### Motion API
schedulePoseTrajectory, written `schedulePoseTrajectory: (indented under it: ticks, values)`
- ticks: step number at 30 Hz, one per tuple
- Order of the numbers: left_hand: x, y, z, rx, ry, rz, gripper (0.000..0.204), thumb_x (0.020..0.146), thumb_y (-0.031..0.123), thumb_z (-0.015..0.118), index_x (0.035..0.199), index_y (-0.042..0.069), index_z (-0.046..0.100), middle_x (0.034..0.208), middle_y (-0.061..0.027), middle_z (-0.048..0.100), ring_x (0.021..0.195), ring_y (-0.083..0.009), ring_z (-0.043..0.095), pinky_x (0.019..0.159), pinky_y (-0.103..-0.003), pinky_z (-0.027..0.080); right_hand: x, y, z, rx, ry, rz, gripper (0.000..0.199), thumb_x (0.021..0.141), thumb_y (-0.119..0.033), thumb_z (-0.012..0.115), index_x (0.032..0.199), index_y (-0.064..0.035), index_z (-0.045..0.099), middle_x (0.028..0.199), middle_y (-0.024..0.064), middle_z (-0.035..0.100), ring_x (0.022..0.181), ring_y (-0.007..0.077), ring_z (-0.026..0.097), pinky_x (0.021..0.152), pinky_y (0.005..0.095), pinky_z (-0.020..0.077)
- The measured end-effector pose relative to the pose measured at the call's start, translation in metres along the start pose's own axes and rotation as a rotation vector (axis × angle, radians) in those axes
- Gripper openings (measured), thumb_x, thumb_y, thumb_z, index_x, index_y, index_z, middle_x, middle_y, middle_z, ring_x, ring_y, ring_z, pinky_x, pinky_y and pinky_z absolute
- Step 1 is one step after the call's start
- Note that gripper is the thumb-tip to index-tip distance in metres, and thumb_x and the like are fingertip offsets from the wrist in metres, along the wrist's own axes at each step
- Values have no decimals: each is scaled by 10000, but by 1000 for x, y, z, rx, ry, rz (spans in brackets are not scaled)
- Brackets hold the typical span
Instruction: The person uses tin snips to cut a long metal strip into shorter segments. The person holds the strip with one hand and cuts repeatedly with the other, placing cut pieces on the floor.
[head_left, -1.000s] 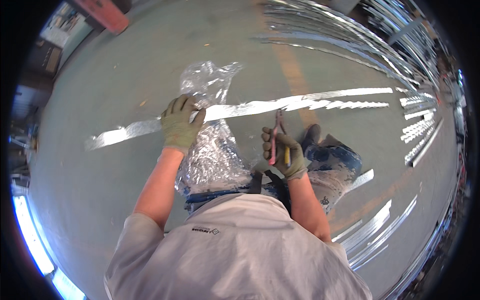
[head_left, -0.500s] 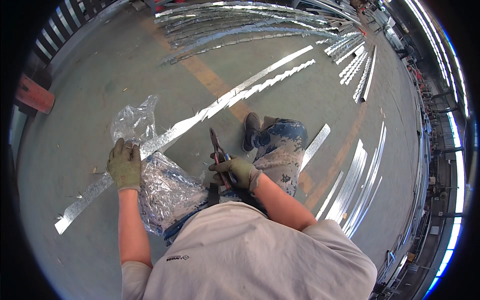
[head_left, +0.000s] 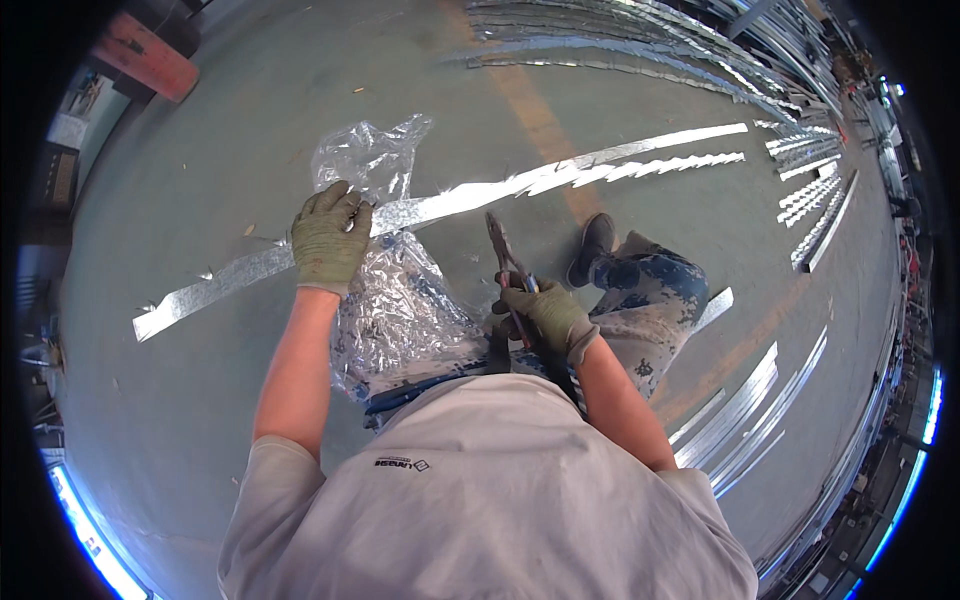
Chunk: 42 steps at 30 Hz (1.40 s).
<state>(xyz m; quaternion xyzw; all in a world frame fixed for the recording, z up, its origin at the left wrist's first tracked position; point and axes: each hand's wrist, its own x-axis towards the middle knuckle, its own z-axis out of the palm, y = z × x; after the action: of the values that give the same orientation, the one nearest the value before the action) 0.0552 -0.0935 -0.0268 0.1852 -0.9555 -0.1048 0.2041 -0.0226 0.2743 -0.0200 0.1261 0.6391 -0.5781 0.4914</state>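
Observation:
A long shiny metal strip (head_left: 245, 273) with small bent-up tabs runs slantwise in front of me, its left end low and its far part reaching right along the floor. My left hand (head_left: 330, 240), in a green work glove, is closed over it, with the thumb side by the edge. My right hand (head_left: 548, 314), gloved too, is wrapped round the red and blue handles of tin snips (head_left: 499, 240). The snips point forward, apart from the strip. Clear plastic film (head_left: 390, 310) covers my left leg beneath the strip.
A toothed metal strip (head_left: 660, 169) lies beside the far part of the long strip. More strips (head_left: 735, 400) rest on the floor at right, and bundles (head_left: 630, 50) lie at the back. A red cylinder (head_left: 148, 58) is at far left. My right leg (head_left: 650, 290) is bent.
My view has turned, so the whole scene sits further right and is rotated. Both hands keep their holds on the strip and the snips.

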Motion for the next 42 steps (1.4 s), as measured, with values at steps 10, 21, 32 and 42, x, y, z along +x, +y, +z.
schedulePoseTrajectory:
  ticks: [10, 21, 32, 42]
  values:
    - [-4, -2, 2, 5, 41, 23, 294, 1029, 340, 857, 1130, 70, 916, 1316, -125, 866, 1248, -375, 789, 1116, -516, 613, 35, 10, 16, -225, -41, -11, 344, 1093, -262, 827, 1371, -66, 772, 978, 34, 761, 762, 148, 719, 690, 356, 586]
    - [-3, 0, 4, -9, 87, 45, 242, 1015, 296, 875, 1085, 68, 921, 1261, -125, 877, 1193, -368, 806, 1081, -512, 625, 57, 23, 11, -212, -29, -56, 437, 1098, -262, 831, 1482, -72, 747, 967, 58, 770, 767, 156, 725, 632, 342, 566]
    - [-6, -11, 13, 3, 97, 70, 242, 988, 333, 893, 1073, 113, 945, 1238, -59, 899, 1201, -310, 809, 1072, -487, 610, 65, 24, 11, -192, -44, -94, 399, 1099, -263, 821, 1436, -57, 764, 981, 35, 771, 776, 138, 714, 721, 341, 594]
    - [-1, -2, 5, -35, 103, 128, 189, 1000, 196, 893, 1099, 35, 889, 1224, -149, 871, 1148, -380, 807, 1049, -506, 630, 59, 18, 8, -33, -159, -47, 318, 1082, -198, 822, 1361, -61, 750, 895, 28, 742, 642, 148, 685, 574, 351, 539]
